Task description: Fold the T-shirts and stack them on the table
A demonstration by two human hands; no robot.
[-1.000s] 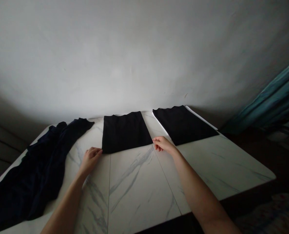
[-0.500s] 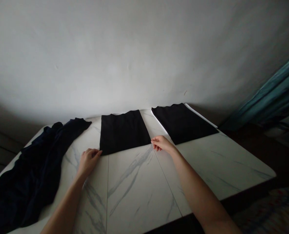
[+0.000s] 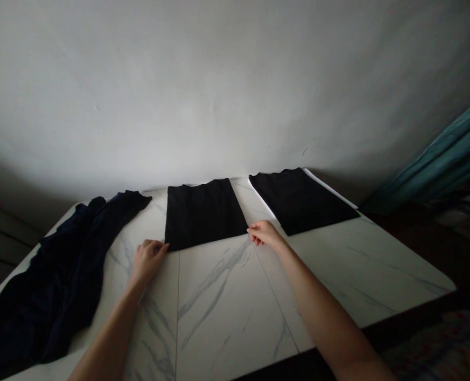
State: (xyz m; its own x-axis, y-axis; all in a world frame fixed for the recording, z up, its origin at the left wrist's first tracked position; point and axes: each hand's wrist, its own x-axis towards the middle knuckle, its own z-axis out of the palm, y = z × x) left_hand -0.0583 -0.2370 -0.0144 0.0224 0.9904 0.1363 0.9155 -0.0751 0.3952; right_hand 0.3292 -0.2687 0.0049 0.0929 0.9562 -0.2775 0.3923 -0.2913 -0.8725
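Observation:
A black piece of cloth, roughly rectangular, lies flat in the middle of the marble-patterned table. My left hand pinches its near left corner between thumb and fingers. At the near right corner, my right hand has its fingertips closed on the edge. Both hands rest low, close to the tabletop. The cloth's far edge is slightly wavy and lies near the wall.
To the right, another black cloth lies over a white sheet whose edges show. A crumpled dark navy garment covers the table's left side. Behind rises a pale wall; a teal curtain hangs at the far right.
The whole view has shifted slightly, so everything appears a little further right. Both hands keep their hold on the cloth's near corners, and the cloth looks unchanged.

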